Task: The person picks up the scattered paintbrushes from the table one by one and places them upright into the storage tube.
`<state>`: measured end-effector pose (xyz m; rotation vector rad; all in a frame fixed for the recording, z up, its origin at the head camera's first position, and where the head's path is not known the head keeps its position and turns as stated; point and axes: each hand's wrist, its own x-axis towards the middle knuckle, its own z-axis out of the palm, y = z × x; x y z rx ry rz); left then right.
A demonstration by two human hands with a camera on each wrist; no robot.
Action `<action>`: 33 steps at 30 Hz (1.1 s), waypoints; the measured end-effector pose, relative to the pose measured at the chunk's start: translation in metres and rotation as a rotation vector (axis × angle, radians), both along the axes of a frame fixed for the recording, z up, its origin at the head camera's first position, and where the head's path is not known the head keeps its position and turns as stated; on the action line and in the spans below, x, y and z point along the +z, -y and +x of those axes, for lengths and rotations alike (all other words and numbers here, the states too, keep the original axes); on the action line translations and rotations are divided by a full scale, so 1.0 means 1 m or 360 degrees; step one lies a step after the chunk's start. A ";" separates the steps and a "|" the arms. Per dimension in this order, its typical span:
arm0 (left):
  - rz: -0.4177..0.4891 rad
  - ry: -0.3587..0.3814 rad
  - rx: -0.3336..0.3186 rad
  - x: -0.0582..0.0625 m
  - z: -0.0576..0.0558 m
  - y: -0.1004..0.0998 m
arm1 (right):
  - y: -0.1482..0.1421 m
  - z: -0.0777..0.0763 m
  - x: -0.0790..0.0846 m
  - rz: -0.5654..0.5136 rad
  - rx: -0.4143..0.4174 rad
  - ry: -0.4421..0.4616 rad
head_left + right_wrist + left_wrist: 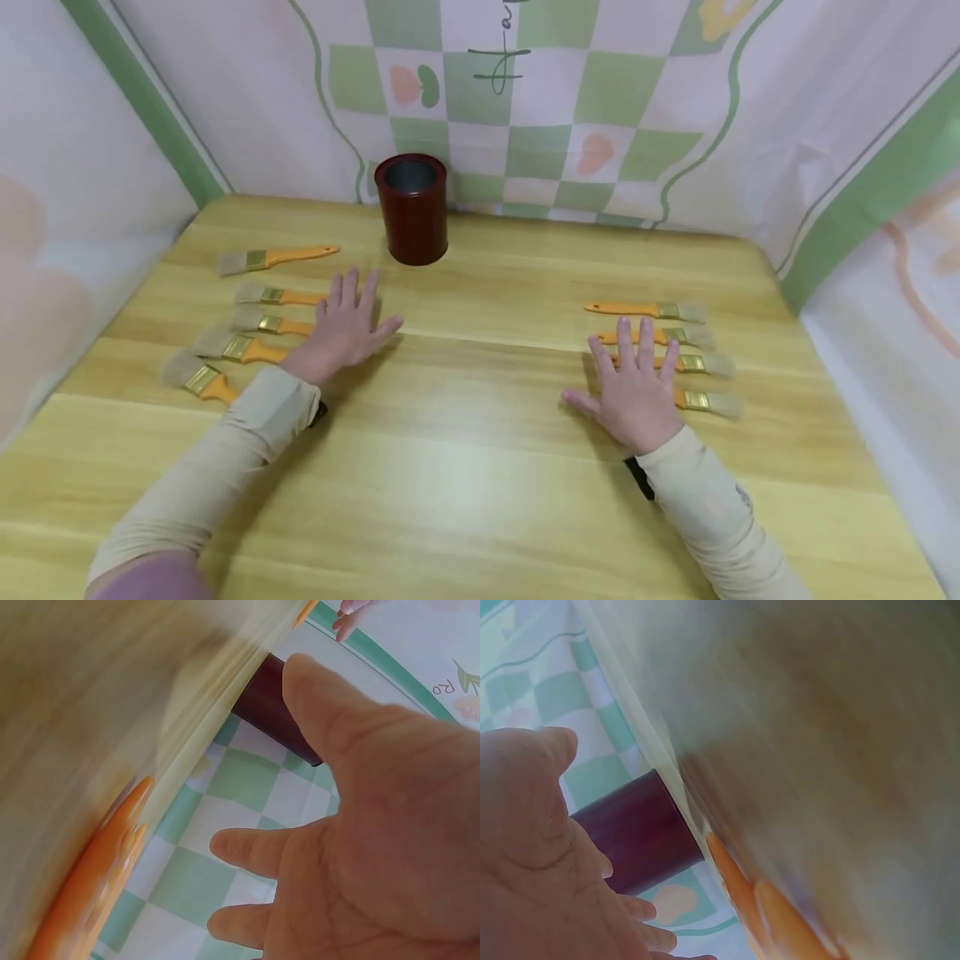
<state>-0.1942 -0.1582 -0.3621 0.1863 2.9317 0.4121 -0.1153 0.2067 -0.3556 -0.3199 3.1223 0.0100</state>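
- Head view: worktop [457, 500] is wood-grain, with green-and-white checked fabric [480, 150] behind it.
- Red can [415, 221] stands upright by the far edge, left of centre. Mouth faces up, grey inside.
- Left brushes [268, 323]: five, orange handles, pale bristles pointing to the left side. Farthest one [288, 255] fully visible, lying just beside the left fingertips; the others are partly covered by the hand or sleeve.
- Right brushes [693, 363]: four in a row, bristles pointing to the right side. Farthest one fully visible; the others have handles partly covered by the right hand.
- Left hand [347, 332]: palm down over the handle ends of the left brushes, fingers released and spread, thumb out.
- Right hand [637, 396]: palm down over the right brushes' handles, fingers released and spread, thumb toward the middle.
- Both arms in beige sleeves [225, 450].
- Left wrist view: palm in sight, fingers extended, apart from the worktop surface. Red can partly behind the hand; two orange handles at the bottom. Worktop blurred.
- Right wrist view: thumb and two fingers extended, grasp released. Thumb overlaps the red can. Orange handles lower left, blurred. Left hand's fingers just show at the top.
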 end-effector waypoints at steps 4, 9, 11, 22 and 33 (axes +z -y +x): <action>-0.0019 -0.0002 -0.0019 0.001 0.000 -0.001 | -0.001 0.000 0.003 0.0018 -0.0007 0.0010; -0.0037 0.0007 -0.0043 -0.009 0.005 0.000 | 0.002 0.003 -0.001 0.0019 0.0007 0.0034; -0.0035 0.0011 -0.0053 -0.011 0.004 -0.003 | 0.002 0.002 -0.001 -0.0002 0.0005 0.0047; -0.0026 -0.0019 -0.0052 0.001 -0.013 -0.007 | -0.001 -0.007 0.006 0.0017 0.0005 -0.0031; -0.0015 0.0013 -0.0007 -0.002 -0.008 -0.002 | -0.001 -0.007 0.001 0.0017 0.0016 0.0004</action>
